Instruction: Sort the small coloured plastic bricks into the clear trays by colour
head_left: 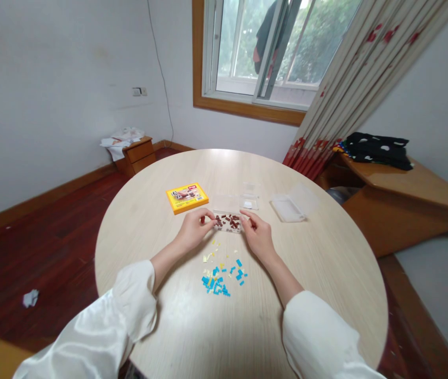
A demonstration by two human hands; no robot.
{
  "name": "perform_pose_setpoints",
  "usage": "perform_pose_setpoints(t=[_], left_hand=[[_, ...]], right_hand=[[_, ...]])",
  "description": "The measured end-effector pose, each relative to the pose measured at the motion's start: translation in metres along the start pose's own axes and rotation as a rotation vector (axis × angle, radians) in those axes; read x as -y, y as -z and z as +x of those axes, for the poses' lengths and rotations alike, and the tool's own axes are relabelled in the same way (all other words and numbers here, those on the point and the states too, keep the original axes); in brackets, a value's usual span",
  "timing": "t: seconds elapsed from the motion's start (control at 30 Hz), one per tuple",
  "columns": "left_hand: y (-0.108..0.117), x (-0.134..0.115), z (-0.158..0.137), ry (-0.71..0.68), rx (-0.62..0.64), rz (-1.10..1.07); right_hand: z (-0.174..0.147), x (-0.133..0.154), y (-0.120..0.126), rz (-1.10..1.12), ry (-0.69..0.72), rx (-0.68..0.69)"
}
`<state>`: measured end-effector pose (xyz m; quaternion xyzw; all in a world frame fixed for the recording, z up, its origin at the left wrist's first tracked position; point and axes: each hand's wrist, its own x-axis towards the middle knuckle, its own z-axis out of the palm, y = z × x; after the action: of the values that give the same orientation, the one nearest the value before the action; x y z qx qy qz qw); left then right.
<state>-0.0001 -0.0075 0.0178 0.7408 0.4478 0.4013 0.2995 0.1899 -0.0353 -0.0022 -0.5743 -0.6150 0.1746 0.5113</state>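
Between my hands is a clear plastic box (227, 229) with several small dark brown building bricks (232, 221) in it. My left hand (196, 227) grips its left end, thumb and fingers pinched at the wall. At the right end, my right hand (257, 234) has its fingers bent around the box's edge. Nearer to me on the table lies a loose pile of blue bricks (216, 284), mixed with a few yellow and cream pieces. Small cream and yellow bits (207, 258) are scattered between that pile and the box.
A yellow printed box (187, 197) lies beyond my left hand on the round table (160, 316). Behind the brick box is a small clear case (249, 202); a larger open clear case (287, 209) is to the right. A wooden cabinet (413, 184) stands past the table's right edge.
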Motion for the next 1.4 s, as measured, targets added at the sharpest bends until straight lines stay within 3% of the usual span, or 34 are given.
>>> perform_pose_setpoints(t=[0.1, 0.27, 0.43, 0.6, 0.7, 0.93, 1.4], left_hand=[[-0.003, 0.009, 0.007, -0.013, -0.055, 0.09], [-0.006, 0.014, 0.01, -0.058, 0.001, 0.126], [-0.005, 0.02, 0.011, -0.101, -0.04, 0.044], [-0.006, 0.032, 0.012, -0.09, 0.083, -0.09], [-0.007, 0.035, 0.012, -0.104, 0.121, -0.116], [-0.005, 0.037, 0.01, -0.153, 0.121, 0.086], [-0.008, 0.044, 0.014, -0.108, 0.158, 0.17]], right_hand=[[0.001, 0.001, 0.001, 0.001, -0.011, -0.023], [0.004, -0.004, -0.001, -0.042, 0.026, -0.135], [0.006, -0.014, -0.006, -0.04, 0.068, 0.039], [0.008, -0.017, -0.008, 0.074, 0.053, 0.175], [0.008, -0.015, -0.007, 0.024, 0.095, 0.178], [0.008, -0.02, -0.004, -0.235, 0.317, 0.185], [0.003, -0.028, -0.011, -0.381, 0.312, 0.199]])
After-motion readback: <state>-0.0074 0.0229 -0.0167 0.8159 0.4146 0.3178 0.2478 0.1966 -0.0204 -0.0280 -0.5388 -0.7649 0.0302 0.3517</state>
